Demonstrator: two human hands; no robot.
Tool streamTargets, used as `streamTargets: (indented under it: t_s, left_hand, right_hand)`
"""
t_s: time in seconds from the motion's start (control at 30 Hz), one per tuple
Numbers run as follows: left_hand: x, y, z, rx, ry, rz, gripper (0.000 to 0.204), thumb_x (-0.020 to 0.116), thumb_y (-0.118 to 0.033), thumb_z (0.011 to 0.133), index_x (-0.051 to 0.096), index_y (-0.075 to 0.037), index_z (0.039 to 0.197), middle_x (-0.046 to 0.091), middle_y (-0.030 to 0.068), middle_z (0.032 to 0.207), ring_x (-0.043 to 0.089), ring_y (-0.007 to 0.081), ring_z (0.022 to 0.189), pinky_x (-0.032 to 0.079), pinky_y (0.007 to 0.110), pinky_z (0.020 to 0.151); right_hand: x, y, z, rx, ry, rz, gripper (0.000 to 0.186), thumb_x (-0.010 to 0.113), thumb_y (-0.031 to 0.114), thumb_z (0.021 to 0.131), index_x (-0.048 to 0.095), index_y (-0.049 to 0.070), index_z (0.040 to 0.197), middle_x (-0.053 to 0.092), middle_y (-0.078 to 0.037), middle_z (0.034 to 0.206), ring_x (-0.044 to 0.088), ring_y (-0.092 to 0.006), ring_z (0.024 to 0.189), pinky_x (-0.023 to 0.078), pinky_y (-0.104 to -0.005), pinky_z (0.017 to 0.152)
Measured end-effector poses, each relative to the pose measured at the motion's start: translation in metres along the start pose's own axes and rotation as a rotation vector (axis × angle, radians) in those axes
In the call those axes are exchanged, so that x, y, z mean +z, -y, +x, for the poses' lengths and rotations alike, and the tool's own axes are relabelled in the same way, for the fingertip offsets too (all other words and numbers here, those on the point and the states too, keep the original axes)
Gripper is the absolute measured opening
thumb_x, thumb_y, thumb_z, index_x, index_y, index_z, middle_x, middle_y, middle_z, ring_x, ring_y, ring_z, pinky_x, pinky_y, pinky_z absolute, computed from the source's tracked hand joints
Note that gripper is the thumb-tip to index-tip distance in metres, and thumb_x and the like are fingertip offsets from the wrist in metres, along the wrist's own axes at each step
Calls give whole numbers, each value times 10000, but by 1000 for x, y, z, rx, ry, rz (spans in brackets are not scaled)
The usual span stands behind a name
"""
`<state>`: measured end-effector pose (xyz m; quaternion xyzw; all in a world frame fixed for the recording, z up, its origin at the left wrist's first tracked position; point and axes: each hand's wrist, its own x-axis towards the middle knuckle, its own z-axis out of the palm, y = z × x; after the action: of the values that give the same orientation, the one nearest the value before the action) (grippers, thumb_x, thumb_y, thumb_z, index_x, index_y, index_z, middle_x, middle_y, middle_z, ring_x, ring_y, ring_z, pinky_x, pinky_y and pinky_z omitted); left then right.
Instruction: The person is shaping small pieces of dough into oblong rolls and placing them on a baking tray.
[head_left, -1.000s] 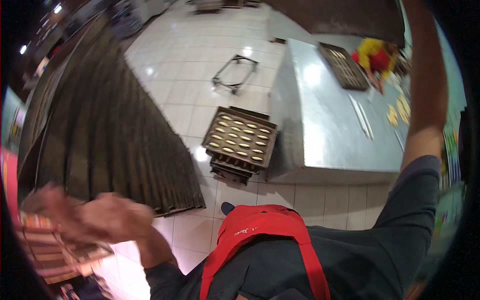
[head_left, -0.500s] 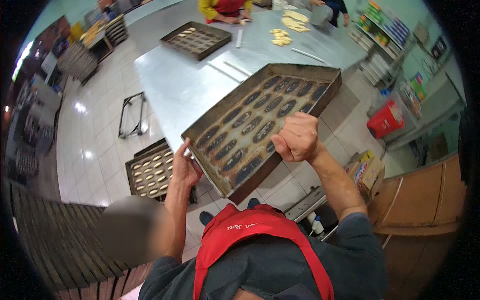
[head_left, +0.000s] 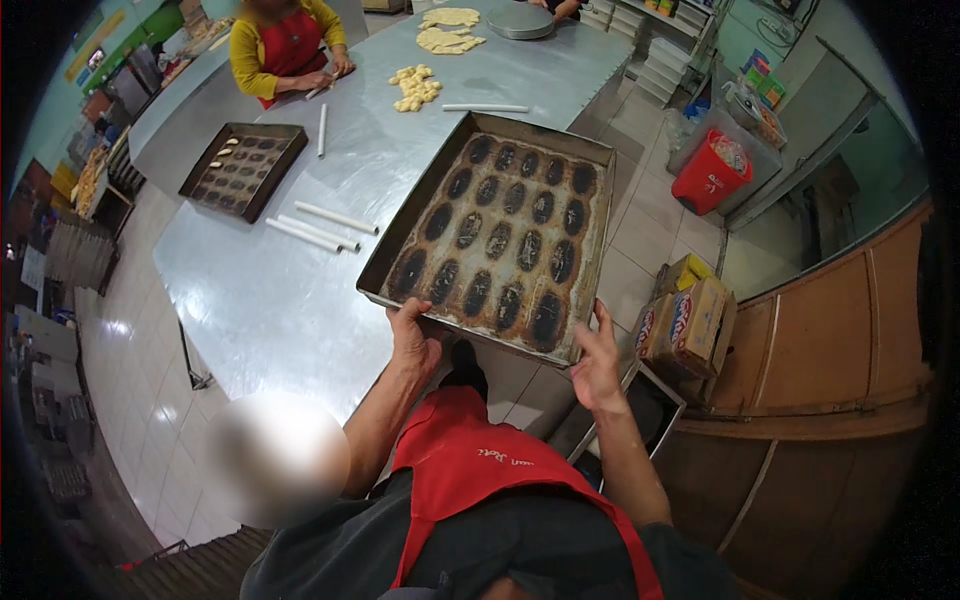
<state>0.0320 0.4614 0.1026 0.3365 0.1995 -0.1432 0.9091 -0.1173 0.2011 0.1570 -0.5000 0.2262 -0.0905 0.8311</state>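
Note:
A deep, square metal baking tray (head_left: pixel 498 238) with dark, scorched oval marks is held up in front of me. My left hand (head_left: pixel 411 334) is shut on its near left edge. My right hand (head_left: pixel 596 366) holds the near right corner, its fingers along the outside. Under and beyond the tray stretches a steel table (head_left: pixel 240 300), where white tubes (head_left: pixel 320 225) lie just left of it. A second tray (head_left: pixel 242 170) with a few pale dough pieces rests on the table at the left.
A co-worker in a yellow top (head_left: pixel 285 55) works across the table near dough (head_left: pixel 414 88) and a round metal pan (head_left: pixel 520 22). A red bin (head_left: pixel 708 172), cardboard boxes (head_left: pixel 680 330) and wooden panels (head_left: pixel 820 350) stand along the right, above the tiled floor (head_left: pixel 665 240).
A second ago my right arm was raised beside the rack; the tray then appeared in both hands. My view has turned rightward, and my right hand has moved from the tray's side to its near corner.

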Motion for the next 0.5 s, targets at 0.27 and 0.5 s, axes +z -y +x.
streamTargets:
  t_s: [0.27, 0.5]
  left_hand:
    - [95, 32, 134, -8, 20, -52, 723, 661, 50, 832, 378, -197, 1449, 551, 34, 1222, 608, 216, 1069, 561, 412, 951]
    - [211, 29, 173, -94, 63, 194, 757, 807, -164, 953, 316, -204, 1529, 515, 117, 1454, 581, 273, 1286, 556, 520, 1011]
  right_hand:
    - [24, -11, 115, -218, -13, 565, 617, 607, 191, 1049, 436, 110, 1636, 613, -96, 1523, 574, -325, 1424, 459, -546, 1206]
    - [7, 64, 247, -150, -553, 593, 409, 679, 143, 887, 648, 30, 1278, 669, -100, 1231, 647, -299, 1145, 564, -482, 1032]
